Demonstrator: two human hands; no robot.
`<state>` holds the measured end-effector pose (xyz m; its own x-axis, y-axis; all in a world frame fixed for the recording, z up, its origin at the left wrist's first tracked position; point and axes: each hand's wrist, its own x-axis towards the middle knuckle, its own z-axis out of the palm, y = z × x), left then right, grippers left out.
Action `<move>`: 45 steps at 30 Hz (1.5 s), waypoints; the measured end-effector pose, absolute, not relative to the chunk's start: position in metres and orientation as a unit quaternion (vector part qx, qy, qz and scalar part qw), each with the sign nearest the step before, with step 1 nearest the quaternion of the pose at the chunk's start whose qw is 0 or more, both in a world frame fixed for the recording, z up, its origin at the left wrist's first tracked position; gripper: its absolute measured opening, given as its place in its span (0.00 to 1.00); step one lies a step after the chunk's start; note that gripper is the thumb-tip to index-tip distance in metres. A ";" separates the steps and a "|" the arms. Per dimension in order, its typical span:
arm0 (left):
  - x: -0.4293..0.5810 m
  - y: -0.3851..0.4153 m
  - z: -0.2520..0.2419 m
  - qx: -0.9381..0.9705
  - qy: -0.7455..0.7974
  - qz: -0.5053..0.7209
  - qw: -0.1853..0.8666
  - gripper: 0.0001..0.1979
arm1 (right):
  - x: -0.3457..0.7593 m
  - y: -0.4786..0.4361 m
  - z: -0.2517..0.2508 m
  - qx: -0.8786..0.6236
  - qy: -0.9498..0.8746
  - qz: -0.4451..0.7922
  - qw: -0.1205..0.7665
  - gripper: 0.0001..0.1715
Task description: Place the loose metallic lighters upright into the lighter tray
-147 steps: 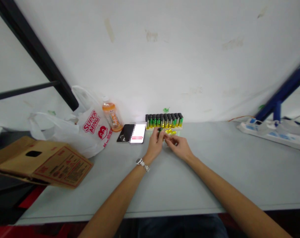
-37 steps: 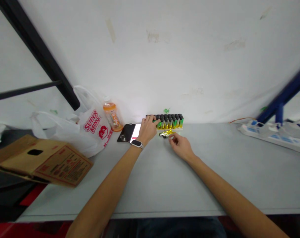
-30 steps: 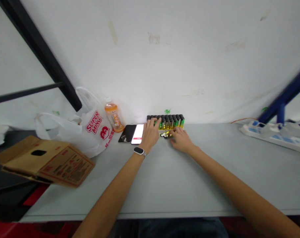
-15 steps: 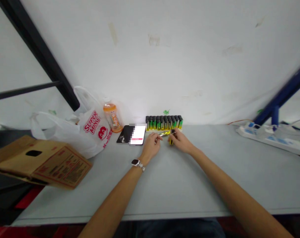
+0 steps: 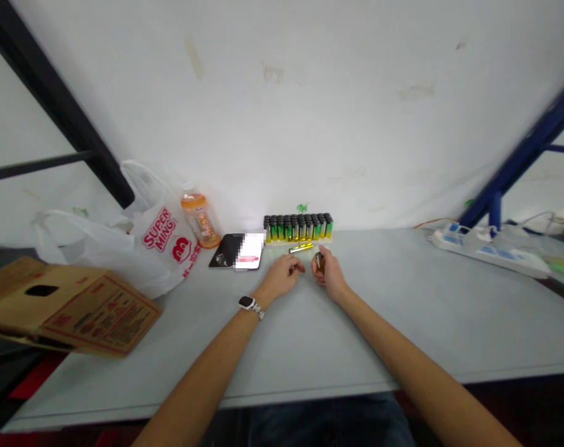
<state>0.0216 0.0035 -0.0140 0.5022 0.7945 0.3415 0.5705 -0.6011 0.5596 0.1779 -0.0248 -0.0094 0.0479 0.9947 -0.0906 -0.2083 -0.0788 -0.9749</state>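
Several batteries (image 5: 298,230), green and yellow with black tops, stand upright in tight rows against the wall, on a low pale base. One loose yellow and silver battery (image 5: 301,248) lies on the table in front of them. My right hand (image 5: 331,273) is closed around a battery (image 5: 319,261), mostly hidden by the fingers, to the right of the loose one. My left hand (image 5: 282,274) rests at the table with loosely bent fingers and nothing visible in them, just below the loose battery. A silver watch is on the left wrist.
Left of the batteries lies a tablet (image 5: 226,250) with a lit screen. Beyond it stand an orange-labelled bottle (image 5: 200,220), a white plastic bag (image 5: 146,248) and an open cardboard box (image 5: 95,310). A white power strip (image 5: 489,251) lies at the right.
My right hand has drawn back toward me from the row with its battery, the fingers now curled around it. My left hand has come off the loose battery. The view has shifted slightly right.
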 end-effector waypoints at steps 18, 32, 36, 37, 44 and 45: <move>0.022 0.005 -0.017 0.856 0.389 0.281 0.194 0.15 | 0.176 -0.026 -0.018 -0.513 -0.432 0.486 0.560 0.30; 0.022 0.006 -0.017 0.856 0.399 0.269 0.190 0.13 | 0.177 -0.027 -0.017 -0.479 -0.512 0.426 0.572 0.27; 0.023 0.005 -0.017 0.853 0.401 0.268 0.200 0.13 | 0.174 -0.031 -0.015 -0.511 -0.545 0.331 0.577 0.27; 0.023 0.005 -0.017 0.852 0.401 0.268 0.201 0.13 | 0.174 -0.032 -0.015 -0.516 -0.553 0.311 0.575 0.27; 0.022 0.004 -0.015 0.855 0.396 0.271 0.195 0.13 | 0.174 -0.031 -0.018 -0.526 -0.573 0.292 0.556 0.21; 0.022 0.004 -0.016 0.856 0.396 0.271 0.194 0.14 | 0.174 -0.030 -0.019 -0.524 -0.576 0.293 0.555 0.19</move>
<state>0.0223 0.0043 -0.0155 0.5394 0.7831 0.3095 0.5730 -0.6108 0.5464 0.1743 -0.0304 -0.0192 0.1654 0.9289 0.3313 0.2777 0.2784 -0.9194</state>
